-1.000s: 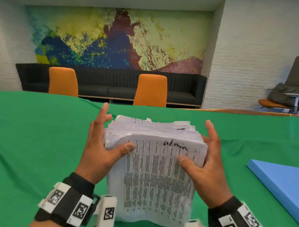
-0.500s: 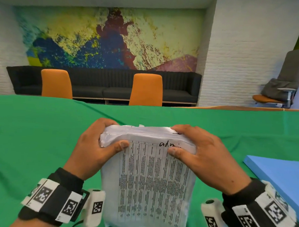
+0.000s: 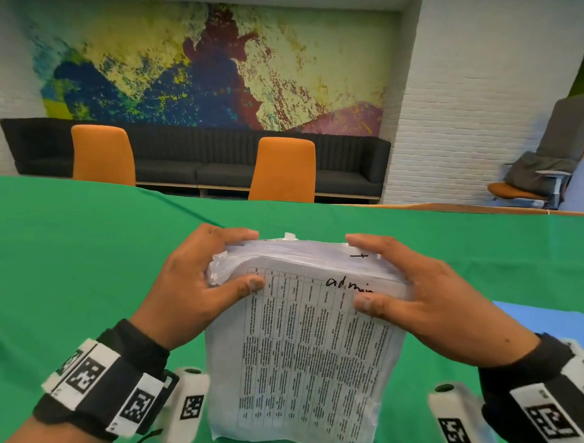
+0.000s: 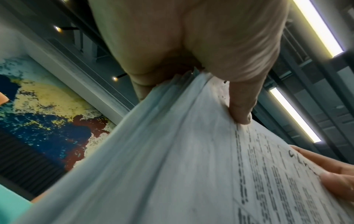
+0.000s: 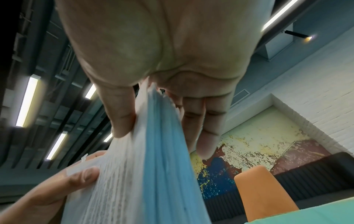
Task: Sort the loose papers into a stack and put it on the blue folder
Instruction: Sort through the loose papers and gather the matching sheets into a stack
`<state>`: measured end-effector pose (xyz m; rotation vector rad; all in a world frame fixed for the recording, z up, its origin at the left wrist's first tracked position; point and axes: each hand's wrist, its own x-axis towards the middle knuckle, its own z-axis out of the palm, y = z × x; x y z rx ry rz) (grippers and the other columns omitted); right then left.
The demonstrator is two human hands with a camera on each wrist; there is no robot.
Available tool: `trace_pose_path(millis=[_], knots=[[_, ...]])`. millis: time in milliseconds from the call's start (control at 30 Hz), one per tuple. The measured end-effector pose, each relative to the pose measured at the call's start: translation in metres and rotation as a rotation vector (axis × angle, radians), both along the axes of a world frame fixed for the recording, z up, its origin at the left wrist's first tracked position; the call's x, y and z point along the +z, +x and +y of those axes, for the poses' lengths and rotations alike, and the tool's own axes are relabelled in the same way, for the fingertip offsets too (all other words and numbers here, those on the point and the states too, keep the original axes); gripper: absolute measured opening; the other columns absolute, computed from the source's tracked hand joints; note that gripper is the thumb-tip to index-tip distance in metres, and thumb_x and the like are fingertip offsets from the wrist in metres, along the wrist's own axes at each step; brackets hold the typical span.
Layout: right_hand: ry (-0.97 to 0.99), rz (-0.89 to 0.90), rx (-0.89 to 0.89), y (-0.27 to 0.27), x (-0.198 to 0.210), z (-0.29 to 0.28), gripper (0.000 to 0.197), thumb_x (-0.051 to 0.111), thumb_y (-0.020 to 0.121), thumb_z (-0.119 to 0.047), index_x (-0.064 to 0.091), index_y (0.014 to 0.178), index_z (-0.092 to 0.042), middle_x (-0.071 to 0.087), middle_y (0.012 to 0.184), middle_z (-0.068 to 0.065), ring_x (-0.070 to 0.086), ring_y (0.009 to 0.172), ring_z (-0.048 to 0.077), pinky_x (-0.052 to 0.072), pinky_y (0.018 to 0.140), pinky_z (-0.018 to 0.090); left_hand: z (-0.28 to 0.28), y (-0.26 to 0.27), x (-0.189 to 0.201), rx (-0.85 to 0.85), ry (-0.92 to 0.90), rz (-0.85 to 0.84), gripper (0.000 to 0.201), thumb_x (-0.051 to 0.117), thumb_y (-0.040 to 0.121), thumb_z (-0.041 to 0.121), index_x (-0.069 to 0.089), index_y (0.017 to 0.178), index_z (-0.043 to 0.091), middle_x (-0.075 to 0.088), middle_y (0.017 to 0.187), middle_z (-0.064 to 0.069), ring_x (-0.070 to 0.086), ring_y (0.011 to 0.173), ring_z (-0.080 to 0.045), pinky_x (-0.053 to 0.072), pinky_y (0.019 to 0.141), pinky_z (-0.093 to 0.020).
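A thick stack of white printed papers [image 3: 305, 349] stands on its lower edge on the green table, its front sheet marked "admin". My left hand [image 3: 194, 284] grips the stack's top left corner, thumb on the front sheet and fingers curled over the top edge. My right hand [image 3: 424, 300] grips the top right corner the same way. The left wrist view shows the stack [image 4: 172, 166] pinched under the left hand [image 4: 191, 68]. The right wrist view shows the stack's edge [image 5: 145, 166] held in the right hand [image 5: 162, 91]. A corner of the blue folder [image 3: 547, 323] lies flat at the right.
A green cloth covers the table [image 3: 64, 278]. Two orange chairs [image 3: 283, 169] stand beyond its far edge, in front of a dark sofa [image 3: 193, 156]. Open cloth lies to the left of the stack and between the stack and the folder.
Both hands went from flat against the stack's sides to curled over its top edge. The fanned sheets have been squared together, and the stack now stands lower on the table.
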<state>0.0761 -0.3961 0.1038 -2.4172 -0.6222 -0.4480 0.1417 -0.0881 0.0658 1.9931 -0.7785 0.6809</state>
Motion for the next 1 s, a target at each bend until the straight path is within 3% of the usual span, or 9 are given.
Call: trace_pose_path(millis=[100, 367, 467, 567, 667, 767, 867, 933, 1000], knots=[[0.006, 0.065, 0.027, -0.001, 0.007, -0.002, 0.059, 0.070, 0.082, -0.049, 0.045, 0.135, -0.061, 0.057, 0.128, -0.040, 0.063, 0.110, -0.010, 0.050, 0.089, 0.009, -0.001, 0.005, -0.001, -0.012, 0.007, -0.008, 0.051, 0.073, 0.076, 0.053, 0.065, 0.122, 0.033, 0.065, 0.114, 0.008, 0.063, 0.109, -0.012, 0.050, 0.087, -0.014], [-0.205, 0.219, 0.047, 0.039, 0.050, 0.000, 0.068, 0.072, 0.090, -0.029, 0.040, 0.133, -0.071, 0.061, 0.128, -0.031, 0.061, 0.109, -0.008, 0.049, 0.098, 0.017, -0.001, 0.019, 0.001, 0.031, 0.017, -0.029, 0.054, 0.073, 0.076, 0.056, 0.065, 0.123, 0.031, 0.059, 0.113, 0.006, 0.059, 0.108, -0.010, 0.048, 0.090, -0.019], [-0.249, 0.180, 0.082, 0.048, 0.051, 0.006, 0.064, 0.073, 0.090, -0.033, 0.043, 0.135, -0.066, 0.049, 0.135, -0.046, 0.050, 0.116, -0.023, 0.037, 0.096, -0.001, -0.003, 0.013, -0.012, -0.014, -0.215, 0.087, 0.077, 0.080, 0.067, 0.053, 0.048, 0.136, 0.040, 0.058, 0.119, 0.015, 0.062, 0.111, -0.006, 0.049, 0.089, -0.010], [-0.116, 0.124, 0.086, 0.041, 0.033, 0.003, 0.053, 0.075, 0.087, -0.036, 0.055, 0.132, -0.058, 0.055, 0.131, -0.043, 0.054, 0.118, -0.019, 0.043, 0.096, 0.002, -0.007, 0.005, -0.035, -0.152, -0.487, 0.291, 0.107, 0.091, 0.056, 0.034, 0.035, 0.146, 0.045, 0.062, 0.124, 0.025, 0.065, 0.116, -0.003, 0.054, 0.088, -0.014], [0.060, 0.024, 0.045, 0.032, 0.021, 0.001, 0.049, 0.075, 0.081, -0.037, 0.062, 0.125, -0.053, 0.065, 0.116, -0.034, 0.064, 0.105, -0.009, 0.048, 0.082, 0.003, -0.012, -0.001, -0.054, -0.190, -0.503, 0.372, 0.109, 0.089, 0.054, 0.033, 0.034, 0.148, 0.040, 0.062, 0.129, 0.025, 0.066, 0.116, -0.005, 0.059, 0.084, -0.022], [0.334, 0.049, 0.087, 0.027, -0.001, -0.004, 0.074, 0.085, 0.075, -0.036, 0.050, 0.139, -0.051, 0.067, 0.103, -0.010, 0.070, 0.093, 0.010, 0.057, 0.082, 0.019, -0.016, -0.005, -0.058, -0.185, -0.560, 0.411, 0.101, 0.092, 0.060, 0.014, 0.040, 0.144, 0.035, 0.066, 0.125, 0.015, 0.070, 0.109, -0.013, 0.063, 0.079, -0.030], [0.666, 0.379, 0.180, 0.024, -0.049, -0.010, 0.102, 0.091, 0.060, -0.018, 0.041, 0.147, -0.036, 0.073, 0.124, 0.003, 0.073, 0.111, 0.023, 0.061, 0.087, 0.034, -0.017, -0.005, -0.061, -0.178, -0.636, 0.462, 0.094, 0.090, 0.067, 0.006, 0.042, 0.144, 0.031, 0.069, 0.123, 0.007, 0.072, 0.107, -0.019, 0.064, 0.078, -0.037], [0.703, 0.492, 0.167, 0.023, -0.081, -0.007, 0.078, 0.086, 0.062, -0.025, 0.057, 0.134, -0.017, 0.075, 0.123, 0.007, 0.072, 0.113, 0.031, 0.061, 0.089, 0.039, -0.016, -0.006, -0.070, -0.190, -0.679, 0.519, 0.097, 0.095, 0.058, 0.021, 0.045, 0.141, 0.028, 0.071, 0.121, 0.002, 0.073, 0.105, -0.022, 0.064, 0.077, -0.039], [0.720, 0.488, 0.072, 0.023, -0.104, -0.001, 0.048, 0.084, 0.068, -0.027, 0.073, 0.112, -0.013, 0.077, 0.114, 0.013, 0.072, 0.107, 0.036, 0.058, 0.094, 0.054, -0.019, -0.012, -0.081, -0.156, -0.646, 0.566, 0.101, 0.096, 0.044, 0.049, 0.050, 0.131, 0.028, 0.073, 0.113, 0.003, 0.074, 0.101, -0.021, 0.063, 0.076, -0.036]])
